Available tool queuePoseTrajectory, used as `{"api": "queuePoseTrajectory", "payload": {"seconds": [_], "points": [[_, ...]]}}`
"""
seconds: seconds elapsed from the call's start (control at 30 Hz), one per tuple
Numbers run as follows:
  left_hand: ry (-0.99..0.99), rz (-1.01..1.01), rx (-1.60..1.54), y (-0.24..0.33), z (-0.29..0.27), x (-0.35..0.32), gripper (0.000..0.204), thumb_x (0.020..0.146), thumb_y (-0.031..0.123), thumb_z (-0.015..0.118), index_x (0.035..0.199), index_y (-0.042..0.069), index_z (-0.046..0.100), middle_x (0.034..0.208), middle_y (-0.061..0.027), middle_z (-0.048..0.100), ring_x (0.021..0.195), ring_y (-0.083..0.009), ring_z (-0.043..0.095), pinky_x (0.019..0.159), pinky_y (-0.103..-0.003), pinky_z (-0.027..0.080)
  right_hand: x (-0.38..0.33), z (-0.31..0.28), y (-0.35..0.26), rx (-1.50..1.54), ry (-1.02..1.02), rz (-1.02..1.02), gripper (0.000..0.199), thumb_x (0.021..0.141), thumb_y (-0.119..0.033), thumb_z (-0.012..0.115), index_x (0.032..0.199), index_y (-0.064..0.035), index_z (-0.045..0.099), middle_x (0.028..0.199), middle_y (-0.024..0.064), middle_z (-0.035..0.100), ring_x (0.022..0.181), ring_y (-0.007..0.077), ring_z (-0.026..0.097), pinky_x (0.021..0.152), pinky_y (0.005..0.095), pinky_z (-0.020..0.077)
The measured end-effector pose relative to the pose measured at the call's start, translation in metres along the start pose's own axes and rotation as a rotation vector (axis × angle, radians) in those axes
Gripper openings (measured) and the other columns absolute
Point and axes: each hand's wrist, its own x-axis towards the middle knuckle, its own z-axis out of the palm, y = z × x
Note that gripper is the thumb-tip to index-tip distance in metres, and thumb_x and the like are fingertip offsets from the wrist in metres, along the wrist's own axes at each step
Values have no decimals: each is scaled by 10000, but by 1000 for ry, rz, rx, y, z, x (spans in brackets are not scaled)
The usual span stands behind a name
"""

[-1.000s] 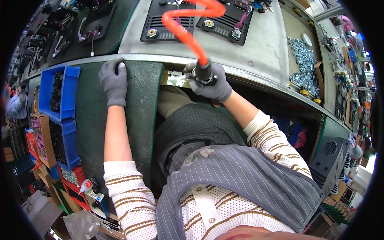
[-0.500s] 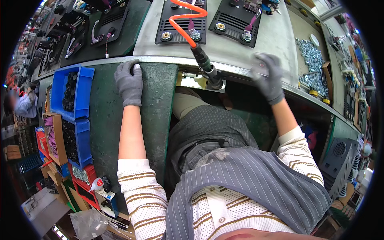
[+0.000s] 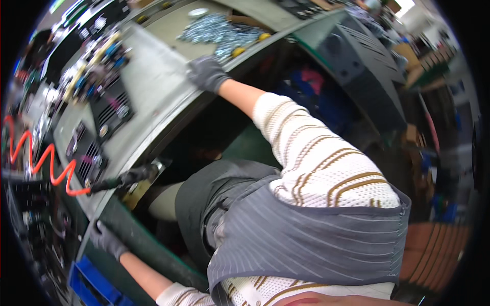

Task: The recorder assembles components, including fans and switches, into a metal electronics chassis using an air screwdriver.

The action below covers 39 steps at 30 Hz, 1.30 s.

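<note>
My right hand [image 3: 208, 74], in a grey glove, is at the metal bench edge beside a tray area heaped with small shiny metal fasteners [image 3: 224, 34]. Its fingers are curled together; whatever they may hold is hidden. My left hand [image 3: 108, 240], gloved too, rests on the green bench top near the metal rim, fingers stretched and nothing visible in them. Between my hands a black power driver [image 3: 138, 176] hangs over the bench edge on a coiled orange hose [image 3: 55, 163]. Black slotted plates [image 3: 113, 104] with purple cables and nuts lie on the grey work surface.
A blue bin [image 3: 94, 283] stands beside my left hand. A white round dish [image 3: 198, 12] sits behind the fasteners. At right is a dark grey metal housing [image 3: 347, 66]. Cluttered electronic parts [image 3: 94, 71] line the far side. My lap is against the opening under the bench.
The view has swung to the right and tilted. My right hand has gone from blurred motion above the bench to its edge by the fasteners. My left hand stays on the green top.
</note>
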Motion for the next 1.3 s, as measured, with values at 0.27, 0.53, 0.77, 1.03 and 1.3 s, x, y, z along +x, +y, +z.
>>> {"api": "queuePoseTrajectory", "payload": {"seconds": [0.27, 0.53, 0.77, 1.03, 1.3], "points": [[-70, -100, -3, 29, -2, -1, 243, 882, 160, 546, 1075, 44, 638, 1090, -150, 597, 1012, -306, 564, 887, -374, 433, -1, -139, 170, -334, 193, 45, 287, 775, -250, 557, 1003, -122, 674, 910, 167, 661, 872, 324, 624, 811, 439, 479], [-48, -51, 67, 8, -4, -7, 265, 880, 191, 542, 1059, 14, 622, 1063, -176, 597, 1010, -339, 548, 895, -402, 415, -55, -312, 284, -991, 87, 898, 865, 669, -540, 687, 1388, -199, 349, 1399, 98, 390, 1320, 286, 308, 1077, 491, 220], [-55, -43, 107, -2, 4, -2, 261, 892, 177, 535, 1088, 23, 612, 1078, -162, 594, 1034, -305, 548, 898, -366, 414, -39, -315, 294, -913, -125, 958, 687, 692, -481, 687, 1252, -116, 528, 1326, 117, 498, 1260, 275, 433, 1054, 433, 289], [-113, -130, 64, 18, -7, -1, 274, 901, 190, 533, 1097, 12, 605, 1082, -162, 596, 1045, -304, 545, 905, -362, 410, -27, -307, 270, -928, -160, 812, 552, 718, -547, 613, 1044, -106, 672, 1150, 142, 619, 1090, 277, 572, 959, 400, 394], [-60, -91, -18, 18, 1, -4, 238, 868, 148, 546, 1049, 14, 625, 1059, -151, 595, 1013, -306, 545, 913, -392, 403, -16, -291, 363, -406, 172, 1127, 597, 767, -514, 544, 1148, -61, 626, 1261, 245, 521, 1196, 379, 477, 990, 403, 382]]}}
